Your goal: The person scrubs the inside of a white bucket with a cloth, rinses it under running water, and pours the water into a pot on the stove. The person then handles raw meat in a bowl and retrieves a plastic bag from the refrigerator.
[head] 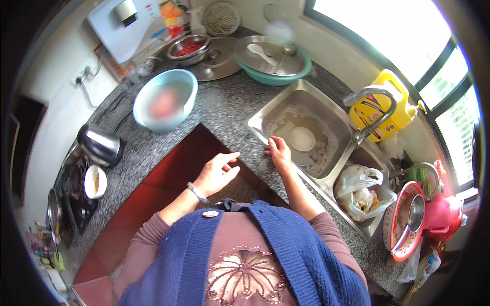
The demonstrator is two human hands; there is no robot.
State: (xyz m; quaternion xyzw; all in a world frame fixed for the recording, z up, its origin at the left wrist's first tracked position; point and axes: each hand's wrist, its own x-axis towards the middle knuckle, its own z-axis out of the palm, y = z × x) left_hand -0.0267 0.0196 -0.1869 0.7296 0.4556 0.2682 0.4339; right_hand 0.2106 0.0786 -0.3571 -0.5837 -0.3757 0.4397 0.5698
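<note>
My left hand [218, 173] hovers before the counter's front edge with its fingers apart and nothing in it. A grey bracelet [198, 193] circles that wrist. Beside the near rim of the stainless steel sink [264, 118], my right hand [280, 155] has loosely bent fingers and holds nothing; whether it touches the rim I cannot tell. Cloudy water with pale foam [325, 145] lies in the larger basin. A round whitish thing [302, 139] shows under or in that water. Left of the sink, a light blue plastic basin [190, 86] holds something reddish, which is blurred.
A curved faucet [390, 103] and a yellow jug [394, 114] stand behind the sink. Plastic bags [363, 195] fill the smaller basin. A lidded green basin [273, 79], metal bowls [187, 57] and an electric kettle [100, 145] stand on the granite counter [220, 114]. A red-rimmed basin [389, 229] is at right.
</note>
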